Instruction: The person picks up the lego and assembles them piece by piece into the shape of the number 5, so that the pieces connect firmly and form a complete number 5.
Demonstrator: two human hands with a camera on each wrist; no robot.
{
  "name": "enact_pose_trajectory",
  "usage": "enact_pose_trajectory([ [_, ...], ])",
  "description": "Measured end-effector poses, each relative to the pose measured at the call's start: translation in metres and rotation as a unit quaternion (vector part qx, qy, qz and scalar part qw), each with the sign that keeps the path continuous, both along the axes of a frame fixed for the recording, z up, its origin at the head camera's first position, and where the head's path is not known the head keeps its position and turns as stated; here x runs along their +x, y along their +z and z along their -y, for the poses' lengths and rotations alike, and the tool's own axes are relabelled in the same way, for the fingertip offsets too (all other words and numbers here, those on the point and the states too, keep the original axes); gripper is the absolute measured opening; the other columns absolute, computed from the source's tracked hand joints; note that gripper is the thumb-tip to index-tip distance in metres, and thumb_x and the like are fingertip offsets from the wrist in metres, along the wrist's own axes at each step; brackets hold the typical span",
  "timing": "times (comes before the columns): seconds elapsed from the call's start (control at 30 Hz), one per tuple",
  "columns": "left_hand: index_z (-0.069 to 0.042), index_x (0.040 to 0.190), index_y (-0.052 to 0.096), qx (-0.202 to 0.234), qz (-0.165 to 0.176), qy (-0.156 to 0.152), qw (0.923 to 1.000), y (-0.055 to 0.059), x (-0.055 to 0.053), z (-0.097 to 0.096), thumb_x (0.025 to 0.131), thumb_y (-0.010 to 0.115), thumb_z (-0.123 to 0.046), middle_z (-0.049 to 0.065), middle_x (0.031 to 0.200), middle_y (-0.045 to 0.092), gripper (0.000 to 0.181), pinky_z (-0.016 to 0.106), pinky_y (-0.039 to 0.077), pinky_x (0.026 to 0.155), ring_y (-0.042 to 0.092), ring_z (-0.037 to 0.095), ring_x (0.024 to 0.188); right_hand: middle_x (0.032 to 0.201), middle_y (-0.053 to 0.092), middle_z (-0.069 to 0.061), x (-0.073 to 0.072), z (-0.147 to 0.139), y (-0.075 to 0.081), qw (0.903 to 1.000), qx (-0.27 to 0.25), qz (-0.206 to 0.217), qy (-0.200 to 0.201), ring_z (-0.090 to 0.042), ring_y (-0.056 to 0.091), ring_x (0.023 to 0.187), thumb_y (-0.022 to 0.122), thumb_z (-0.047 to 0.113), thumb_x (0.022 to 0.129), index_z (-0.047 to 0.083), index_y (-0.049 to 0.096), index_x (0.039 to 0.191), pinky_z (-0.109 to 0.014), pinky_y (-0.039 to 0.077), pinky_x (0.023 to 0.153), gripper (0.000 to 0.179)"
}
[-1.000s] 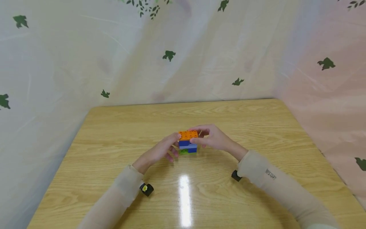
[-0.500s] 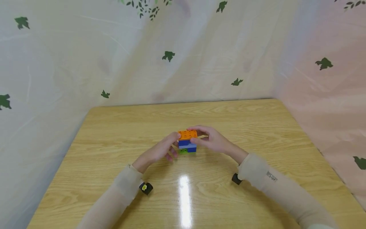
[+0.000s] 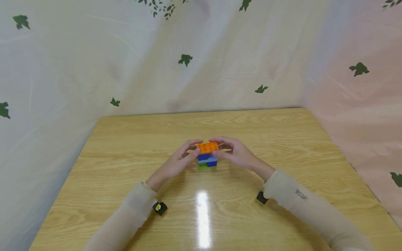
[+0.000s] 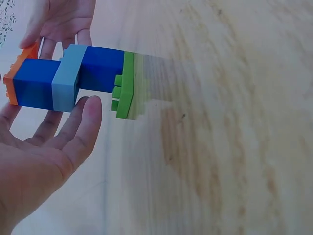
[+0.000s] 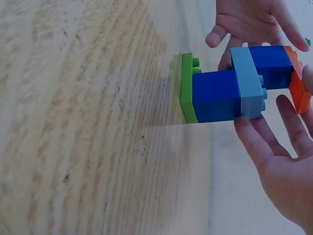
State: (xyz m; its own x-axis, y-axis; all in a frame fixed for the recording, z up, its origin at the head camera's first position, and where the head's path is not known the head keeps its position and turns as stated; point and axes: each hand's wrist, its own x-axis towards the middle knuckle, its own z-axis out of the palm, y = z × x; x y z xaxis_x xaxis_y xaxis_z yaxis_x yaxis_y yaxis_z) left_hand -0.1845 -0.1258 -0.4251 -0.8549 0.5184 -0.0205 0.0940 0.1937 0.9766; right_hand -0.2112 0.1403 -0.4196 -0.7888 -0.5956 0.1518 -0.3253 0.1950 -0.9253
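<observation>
A short tower of toy building bricks stands upright on the table. At its foot lies a flat green brick (image 4: 126, 88), and above that a blue brick (image 5: 216, 98) to the right side. A light blue brick (image 5: 249, 85) comes over it, then a second blue brick (image 4: 33, 84) to the left. The flat orange brick (image 3: 207, 147) caps the tower. My left hand (image 3: 177, 164) pinches its left end, thumb in front and index finger behind. At the right end my right hand (image 3: 237, 153) holds the orange brick the same way. The other fingers spread beside the tower.
The wooden table (image 3: 141, 136) has a bright light streak (image 3: 203, 219) in front of the tower. A pale cloth (image 3: 141, 69) printed with dark green birds hangs behind and at both sides. Each sleeve cuff has a black wrist camera (image 3: 160, 208) under it.
My left index finger has come up to the back edge of the orange brick, and the lower left fingers have drawn in. The right hand keeps its hold; the tower stays in place.
</observation>
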Motion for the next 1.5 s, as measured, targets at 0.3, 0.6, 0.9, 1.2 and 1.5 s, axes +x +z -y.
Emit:
enact_pose_trajectory([
  [0.3, -0.021, 0.15, 0.043, 0.034, 0.017, -0.008, 0.9993, 0.0008, -0.0006, -0.0008, 0.109, 0.045, -0.043, 0.015, 0.136, 0.046, 0.047, 0.055, 0.055, 0.092, 0.065, 0.038, 0.111, 0.143, 0.058, -0.008, 0.0003, -0.0014, -0.0037, 0.9999, -0.016, 0.003, -0.003, -0.032, 0.064, 0.115, 0.07, 0.024, 0.099, 0.007, 0.058, 0.142, -0.039, 0.058, 0.088, 0.048],
  [0.6, -0.02, 0.147, 0.045, 0.051, 0.021, -0.021, 0.9983, -0.0012, -0.0022, -0.0017, 0.111, 0.043, -0.036, 0.019, 0.134, 0.045, 0.039, 0.056, 0.056, 0.09, 0.062, 0.046, 0.111, 0.14, 0.061, -0.008, -0.0003, -0.0025, -0.0068, 0.9998, -0.02, -0.005, -0.006, -0.032, 0.065, 0.114, 0.071, 0.02, 0.098, 0.01, 0.063, 0.137, -0.04, 0.058, 0.088, 0.041],
  [0.9, -0.02, 0.147, 0.045, 0.051, 0.035, -0.023, 0.9978, -0.0013, -0.0048, -0.0014, 0.11, 0.044, -0.036, 0.019, 0.133, 0.044, 0.04, 0.053, 0.057, 0.088, 0.062, 0.043, 0.112, 0.14, 0.061, -0.007, -0.001, -0.0028, -0.0052, 0.9999, -0.006, -0.009, -0.006, -0.032, 0.065, 0.113, 0.071, 0.022, 0.098, 0.013, 0.064, 0.137, -0.039, 0.059, 0.087, 0.041],
  [1.2, -0.026, 0.147, 0.043, 0.027, 0.017, -0.033, 0.9989, -0.0011, -0.0069, 0.0016, 0.109, 0.044, -0.041, 0.016, 0.135, 0.045, 0.041, 0.054, 0.057, 0.088, 0.064, 0.04, 0.112, 0.127, 0.066, -0.009, 0.0002, 0.0011, -0.0061, 0.9997, -0.011, -0.019, 0.009, -0.027, 0.066, 0.108, 0.065, 0.015, 0.101, 0.005, 0.053, 0.144, -0.041, 0.057, 0.091, 0.045],
  [1.5, -0.019, 0.152, 0.039, -0.012, -0.055, -0.019, 0.9982, -0.0045, -0.0049, 0.0046, 0.105, 0.058, -0.036, 0.011, 0.143, 0.046, 0.054, 0.05, 0.049, 0.103, 0.055, 0.032, 0.125, 0.141, 0.056, -0.011, 0.0041, -0.0001, -0.0076, 0.9994, -0.031, -0.003, 0.012, -0.027, 0.056, 0.126, 0.065, 0.009, 0.101, 0.009, 0.048, 0.148, -0.035, 0.052, 0.1, 0.05],
])
